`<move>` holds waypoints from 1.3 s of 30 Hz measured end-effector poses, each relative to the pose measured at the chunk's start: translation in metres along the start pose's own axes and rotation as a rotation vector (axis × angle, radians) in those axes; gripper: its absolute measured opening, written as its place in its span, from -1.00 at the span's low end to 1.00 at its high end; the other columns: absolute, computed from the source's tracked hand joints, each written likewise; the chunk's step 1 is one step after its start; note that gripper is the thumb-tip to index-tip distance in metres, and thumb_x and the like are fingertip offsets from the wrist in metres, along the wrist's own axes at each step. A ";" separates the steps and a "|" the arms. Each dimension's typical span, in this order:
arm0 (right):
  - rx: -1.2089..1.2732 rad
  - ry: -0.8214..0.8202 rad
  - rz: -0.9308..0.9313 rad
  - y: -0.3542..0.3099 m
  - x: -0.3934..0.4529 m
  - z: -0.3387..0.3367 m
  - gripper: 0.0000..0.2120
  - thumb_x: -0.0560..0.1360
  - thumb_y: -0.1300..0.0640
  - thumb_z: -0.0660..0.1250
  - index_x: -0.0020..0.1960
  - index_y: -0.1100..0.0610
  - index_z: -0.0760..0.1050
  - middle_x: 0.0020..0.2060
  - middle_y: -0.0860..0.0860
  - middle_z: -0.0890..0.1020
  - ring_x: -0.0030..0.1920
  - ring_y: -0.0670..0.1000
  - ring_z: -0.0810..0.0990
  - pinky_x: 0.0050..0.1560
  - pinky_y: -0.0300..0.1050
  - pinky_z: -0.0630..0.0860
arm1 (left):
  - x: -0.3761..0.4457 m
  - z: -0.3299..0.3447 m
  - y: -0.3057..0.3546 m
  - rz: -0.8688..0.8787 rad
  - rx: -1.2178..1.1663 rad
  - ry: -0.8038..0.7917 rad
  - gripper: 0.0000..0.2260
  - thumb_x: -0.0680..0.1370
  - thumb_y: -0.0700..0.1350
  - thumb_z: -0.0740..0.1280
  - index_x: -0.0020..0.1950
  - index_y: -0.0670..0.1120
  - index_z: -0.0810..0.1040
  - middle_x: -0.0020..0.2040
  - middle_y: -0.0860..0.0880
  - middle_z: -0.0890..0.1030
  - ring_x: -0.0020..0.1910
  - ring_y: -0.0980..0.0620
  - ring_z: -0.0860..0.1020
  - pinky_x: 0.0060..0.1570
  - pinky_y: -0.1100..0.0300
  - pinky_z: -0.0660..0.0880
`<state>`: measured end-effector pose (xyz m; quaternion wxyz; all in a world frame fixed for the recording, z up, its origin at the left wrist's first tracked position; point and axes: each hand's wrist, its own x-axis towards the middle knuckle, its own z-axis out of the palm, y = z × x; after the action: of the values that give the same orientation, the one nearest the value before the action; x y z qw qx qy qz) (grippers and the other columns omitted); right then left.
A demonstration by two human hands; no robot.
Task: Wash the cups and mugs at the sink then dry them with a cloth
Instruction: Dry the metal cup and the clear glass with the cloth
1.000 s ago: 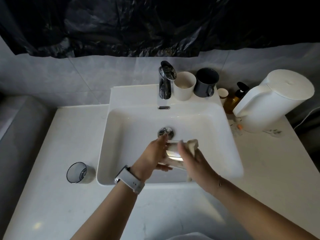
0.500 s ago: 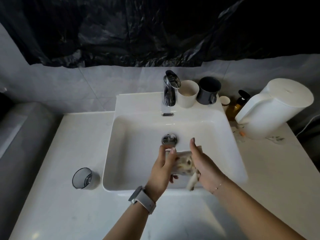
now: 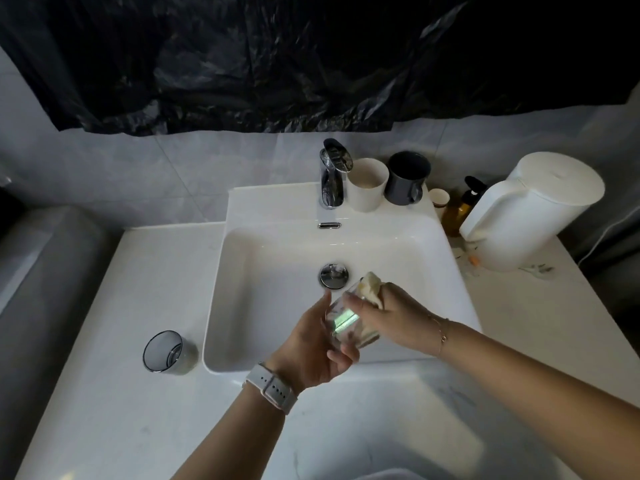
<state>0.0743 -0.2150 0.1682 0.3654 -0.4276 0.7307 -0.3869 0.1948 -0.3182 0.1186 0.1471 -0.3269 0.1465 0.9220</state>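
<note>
Over the front part of the white sink [image 3: 242, 271], my left hand [image 3: 311, 344] grips a clear glass cup [image 3: 344, 323] from the left and below. My right hand [image 3: 391, 313] holds a cream cloth [image 3: 372, 287] bunched against the cup's right side. A grey glass tumbler [image 3: 162, 351] stands on the counter left of the sink. A white cup [image 3: 367, 183] and a dark grey mug [image 3: 407, 178] stand on the sink's back ledge, right of the chrome tap [image 3: 332, 174].
A white kettle [image 3: 530, 209], an amber pump bottle [image 3: 462, 206] and a small paper cup [image 3: 439, 199] crowd the back right corner. The white counter [image 3: 138, 410] runs around the sink. Black plastic sheeting hangs on the wall above.
My hands have turned the glass cup, and the cloth has shifted to the cup's upper right side. The camera view has moved slightly.
</note>
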 end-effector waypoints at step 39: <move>0.122 0.035 -0.115 0.007 0.004 0.002 -0.84 0.55 0.04 0.17 0.12 -0.13 0.38 0.11 -0.12 0.43 0.13 -0.18 0.43 0.13 -0.43 0.33 | -0.004 -0.016 0.003 0.389 -0.083 0.216 -0.67 0.48 0.10 0.26 -0.13 -0.17 0.60 -0.09 -0.19 0.59 -0.56 -0.01 0.37 -0.63 0.37 0.23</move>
<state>0.0725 -0.2170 0.1607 0.3552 -0.4391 0.6861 -0.4585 0.2053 -0.3272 0.1101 -0.0637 -0.3950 0.1836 0.8979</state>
